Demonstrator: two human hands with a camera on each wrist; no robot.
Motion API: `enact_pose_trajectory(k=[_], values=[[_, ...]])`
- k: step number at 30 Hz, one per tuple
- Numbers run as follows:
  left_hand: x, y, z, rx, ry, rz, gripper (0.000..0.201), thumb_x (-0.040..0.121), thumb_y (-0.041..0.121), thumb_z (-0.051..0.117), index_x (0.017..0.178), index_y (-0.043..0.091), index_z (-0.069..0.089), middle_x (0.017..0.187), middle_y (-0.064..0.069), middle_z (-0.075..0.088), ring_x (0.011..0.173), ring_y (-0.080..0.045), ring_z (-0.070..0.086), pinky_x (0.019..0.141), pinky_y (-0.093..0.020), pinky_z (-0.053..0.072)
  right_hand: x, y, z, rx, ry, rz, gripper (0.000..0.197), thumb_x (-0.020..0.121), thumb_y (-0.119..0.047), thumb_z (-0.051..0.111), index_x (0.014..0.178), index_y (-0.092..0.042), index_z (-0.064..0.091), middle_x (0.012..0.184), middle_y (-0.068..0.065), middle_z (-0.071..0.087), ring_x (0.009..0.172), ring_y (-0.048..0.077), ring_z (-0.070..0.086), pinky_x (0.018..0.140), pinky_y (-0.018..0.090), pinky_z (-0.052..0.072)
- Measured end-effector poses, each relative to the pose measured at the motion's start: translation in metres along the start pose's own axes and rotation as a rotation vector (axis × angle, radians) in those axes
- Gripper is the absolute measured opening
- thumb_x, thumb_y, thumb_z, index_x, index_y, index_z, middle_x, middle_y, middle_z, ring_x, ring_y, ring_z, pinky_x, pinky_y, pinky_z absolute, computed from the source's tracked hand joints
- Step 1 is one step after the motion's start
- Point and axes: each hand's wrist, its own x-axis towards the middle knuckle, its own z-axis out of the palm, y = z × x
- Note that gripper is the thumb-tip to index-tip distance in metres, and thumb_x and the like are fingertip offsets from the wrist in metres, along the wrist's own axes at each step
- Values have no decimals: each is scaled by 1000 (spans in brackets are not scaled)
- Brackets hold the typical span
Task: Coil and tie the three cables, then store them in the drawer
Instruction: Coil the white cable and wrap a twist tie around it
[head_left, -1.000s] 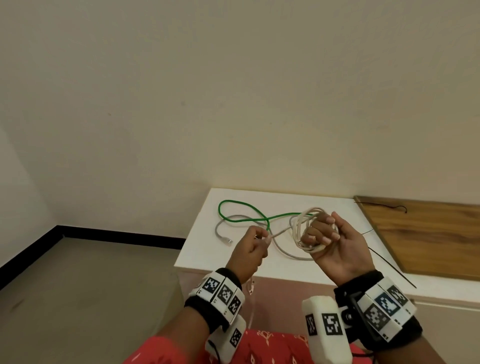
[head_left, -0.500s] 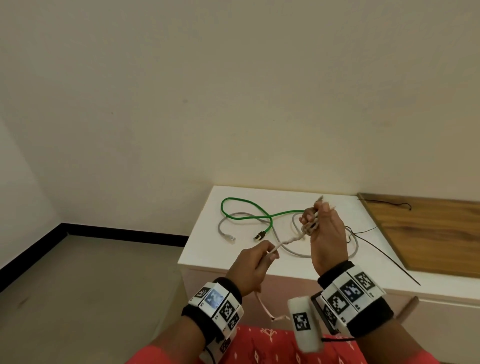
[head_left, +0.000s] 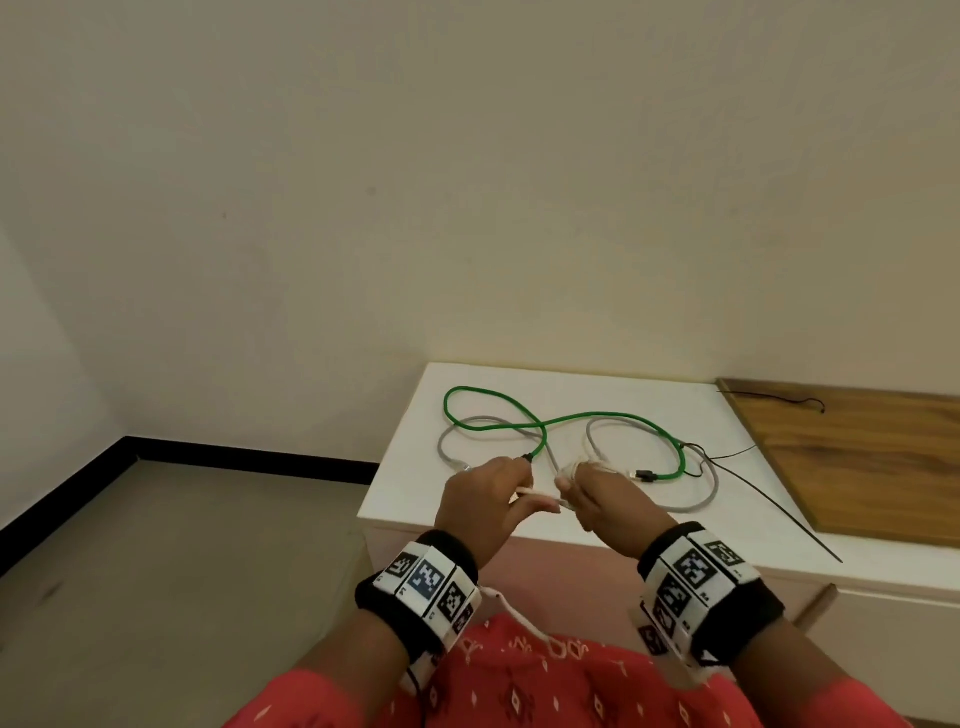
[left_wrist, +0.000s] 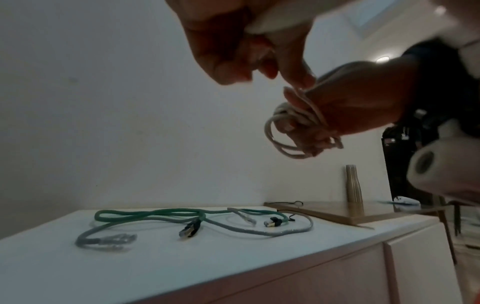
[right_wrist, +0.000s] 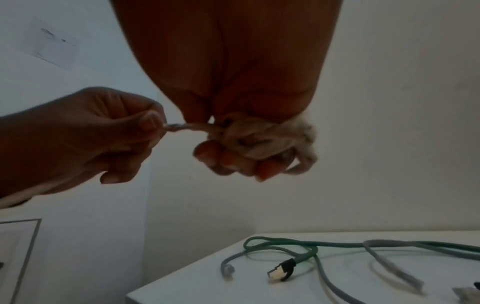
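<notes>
My right hand (head_left: 597, 493) grips a small coil of white cable (left_wrist: 288, 131) above the front edge of the white cabinet top (head_left: 415, 483). The coil (right_wrist: 262, 139) bulges from the curled fingers (right_wrist: 228, 158). My left hand (head_left: 488, 499) pinches the free end of that white cable (right_wrist: 179, 127), drawn taut out of the coil. The rest of its tail (head_left: 519, 618) hangs down over my lap. A green cable (head_left: 587, 418) and a grey cable (head_left: 691, 501) lie loose and crossed on the cabinet top.
A wooden board (head_left: 857, 457) lies on the right of the cabinet top, with thin black ties (head_left: 769, 499) beside it. Drawer fronts (left_wrist: 420, 267) show below the top. A wall stands close behind; open floor (head_left: 182, 545) lies to the left.
My right hand has turned over and dropped toward the front edge with the coil. My left hand moved in close beside it, holding the cable end. The view has shifted slightly downward.
</notes>
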Motion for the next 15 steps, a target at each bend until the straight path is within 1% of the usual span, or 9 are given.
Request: enact_pose_trajectory(k=[2, 4, 6, 8, 9, 11, 13, 14, 15], values=[[3, -5, 3, -80, 50, -38, 43, 69, 56, 54, 64, 13, 52, 55, 7, 46, 57, -6, 33, 46, -13, 20, -6, -6, -3, 154, -114, 33, 41, 97, -37, 29, 60, -25, 43, 59, -5, 43, 56, 10, 43, 67, 27, 36], [5, -8, 5, -136, 30, -52, 43, 71, 53, 53, 69, 10, 54, 59, 3, 48, 61, -2, 31, 48, -16, 23, -11, -10, -5, 320, -175, 49, 45, 96, -40, 30, 60, -20, 48, 54, -4, 44, 46, 5, 42, 57, 22, 37], [7, -7, 2, -235, -22, -95, 49, 70, 57, 51, 73, 8, 54, 57, 7, 46, 58, -6, 35, 49, -16, 27, -14, -12, -8, 490, -194, 66, 50, 94, -40, 32, 54, -15, 47, 45, -2, 41, 35, 5, 37, 45, 17, 35], [9, -5, 1, -387, -96, -183, 49, 69, 58, 52, 73, 10, 53, 51, 11, 40, 51, -6, 40, 49, -14, 29, -16, -13, -10, 678, -193, 90, 54, 94, -39, 34, 48, -13, 44, 37, -4, 32, 31, 9, 29, 38, 17, 30], [9, -4, 1, -482, -133, -235, 40, 71, 54, 55, 71, 13, 52, 49, 11, 39, 46, -6, 38, 47, -13, 29, -17, -12, -11, 774, -185, 107, 55, 95, -38, 34, 47, -13, 42, 34, -5, 28, 31, 10, 25, 38, 18, 26], [8, -4, 0, -710, -236, -396, 22, 82, 33, 60, 69, 19, 49, 41, 11, 39, 37, -5, 29, 38, -16, 28, -18, -9, -15, 993, -170, 158, 54, 94, -39, 34, 45, -16, 40, 32, -7, 24, 30, 10, 19, 42, 22, 21], [5, -7, -2, -865, -333, -514, 23, 89, 15, 55, 68, 16, 49, 36, 11, 34, 31, -5, 23, 34, -13, 22, -19, -4, -21, 1213, -165, 225, 48, 85, -42, 39, 43, -18, 38, 30, -8, 24, 28, 10, 19, 41, 22, 21], [3, -8, -2, -877, -361, -531, 25, 91, 13, 53, 66, 15, 50, 39, 12, 33, 29, -4, 23, 34, -12, 23, -18, -2, -23, 1300, -170, 243, 44, 79, -43, 43, 43, -19, 38, 29, -8, 24, 27, 9, 20, 40, 22, 23], [1, -7, -4, -881, -378, -532, 27, 92, 13, 51, 65, 15, 51, 41, 8, 32, 29, -4, 24, 33, -12, 24, -19, -1, -25, 1384, -184, 254, 42, 75, -43, 47, 42, -19, 38, 27, -9, 25, 26, 9, 21, 37, 21, 25]])
